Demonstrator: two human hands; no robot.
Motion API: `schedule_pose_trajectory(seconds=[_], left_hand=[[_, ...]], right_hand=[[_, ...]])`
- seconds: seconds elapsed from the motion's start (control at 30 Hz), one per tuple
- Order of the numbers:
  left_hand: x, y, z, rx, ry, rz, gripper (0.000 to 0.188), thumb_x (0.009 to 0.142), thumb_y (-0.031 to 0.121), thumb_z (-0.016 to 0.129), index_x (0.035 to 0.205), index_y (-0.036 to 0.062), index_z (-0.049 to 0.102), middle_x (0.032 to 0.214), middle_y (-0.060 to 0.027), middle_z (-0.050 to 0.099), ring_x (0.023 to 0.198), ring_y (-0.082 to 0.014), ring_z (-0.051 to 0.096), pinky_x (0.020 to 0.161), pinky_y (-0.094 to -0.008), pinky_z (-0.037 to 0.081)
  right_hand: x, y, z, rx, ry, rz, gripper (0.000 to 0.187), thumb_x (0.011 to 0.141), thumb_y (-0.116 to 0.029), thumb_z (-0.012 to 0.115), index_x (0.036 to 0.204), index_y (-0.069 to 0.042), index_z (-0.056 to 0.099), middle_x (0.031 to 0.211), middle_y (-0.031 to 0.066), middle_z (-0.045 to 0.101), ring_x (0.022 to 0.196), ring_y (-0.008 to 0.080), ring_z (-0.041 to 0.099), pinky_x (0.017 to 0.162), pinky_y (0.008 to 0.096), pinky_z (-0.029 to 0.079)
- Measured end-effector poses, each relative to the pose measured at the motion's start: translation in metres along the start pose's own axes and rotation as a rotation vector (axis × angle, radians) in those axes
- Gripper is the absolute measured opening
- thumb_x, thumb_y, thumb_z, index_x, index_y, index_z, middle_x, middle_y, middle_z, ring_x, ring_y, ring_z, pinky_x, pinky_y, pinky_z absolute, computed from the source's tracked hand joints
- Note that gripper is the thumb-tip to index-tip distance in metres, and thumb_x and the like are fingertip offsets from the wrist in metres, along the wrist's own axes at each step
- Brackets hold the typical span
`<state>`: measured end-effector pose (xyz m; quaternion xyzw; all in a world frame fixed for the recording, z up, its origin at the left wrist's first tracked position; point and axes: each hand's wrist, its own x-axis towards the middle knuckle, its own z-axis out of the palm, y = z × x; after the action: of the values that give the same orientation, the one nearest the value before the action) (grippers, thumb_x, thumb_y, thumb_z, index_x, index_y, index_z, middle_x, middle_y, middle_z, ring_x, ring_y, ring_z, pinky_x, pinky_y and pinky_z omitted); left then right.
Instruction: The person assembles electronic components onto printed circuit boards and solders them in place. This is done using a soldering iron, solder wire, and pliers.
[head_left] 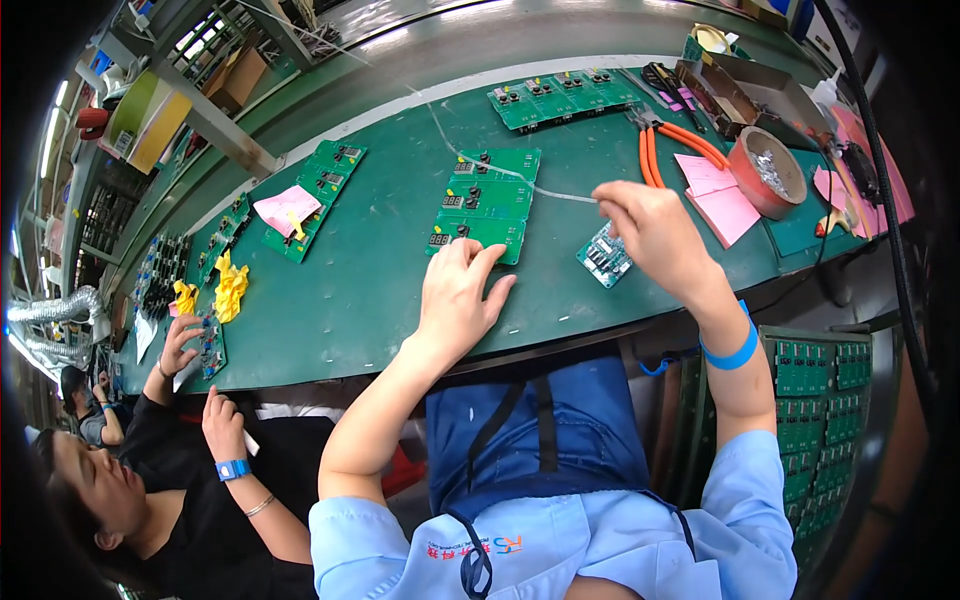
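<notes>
A green circuit board panel point(505, 197) with several small black displays lies on the green table in front of me. My left hand point(460, 295) rests its fingertips on the panel's near edge, the thumb apart. A thin whitish translucent strip point(565, 195) crosses above the panel, coming from the far left. Its near end is pinched between the fingers of my right hand point(648, 235), raised to the right of the panel. Just below that hand lies a smaller circuit board point(605, 256), partly covered by it.
More green panels lie at the back point(560, 100) and left point(330, 185). Right are orange-handled pliers point(690, 140), pink paper point(720, 200), a round container point(765, 172) and an open box point(750, 95). A co-worker's hands point(180, 345) work at left; a rack of boards point(825, 420) stands at right.
</notes>
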<state>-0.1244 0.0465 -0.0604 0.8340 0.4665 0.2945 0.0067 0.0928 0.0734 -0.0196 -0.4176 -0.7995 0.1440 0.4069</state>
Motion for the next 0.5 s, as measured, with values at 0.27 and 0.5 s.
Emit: schedule_pose_trajectory(seconds=[0.27, 0.5], left_hand=[[-0.005, 0.058, -0.028, -0.254, 0.043, 0.311, 0.03, 0.06, 0.011, 0.062, 0.087, 0.0035, 0.052, 0.082, -0.012, 0.05, 0.077, -0.0251, 0.05, 0.066, -0.0352, 0.039], [-0.017, 0.041, -0.032, -0.524, -0.461, 0.061, 0.01, 0.068, 0.006, 0.055, 0.078, 0.0024, 0.055, 0.065, -0.0093, 0.051, 0.061, -0.0235, 0.052, 0.055, -0.0312, 0.042]], right_hand=[[-0.057, -0.043, 0.009, 0.002, -0.318, -0.228, 0.01, 0.069, -0.009, 0.051, 0.065, -0.004, 0.044, 0.054, 0.0093, 0.048, 0.048, 0.0248, 0.051, 0.041, 0.0324, 0.039], [-0.062, -0.035, 0.01, 0.003, -0.432, -0.238, 0.009, 0.069, -0.007, 0.054, 0.073, -0.001, 0.05, 0.057, 0.0094, 0.051, 0.049, 0.0208, 0.053, 0.044, 0.0298, 0.04]])
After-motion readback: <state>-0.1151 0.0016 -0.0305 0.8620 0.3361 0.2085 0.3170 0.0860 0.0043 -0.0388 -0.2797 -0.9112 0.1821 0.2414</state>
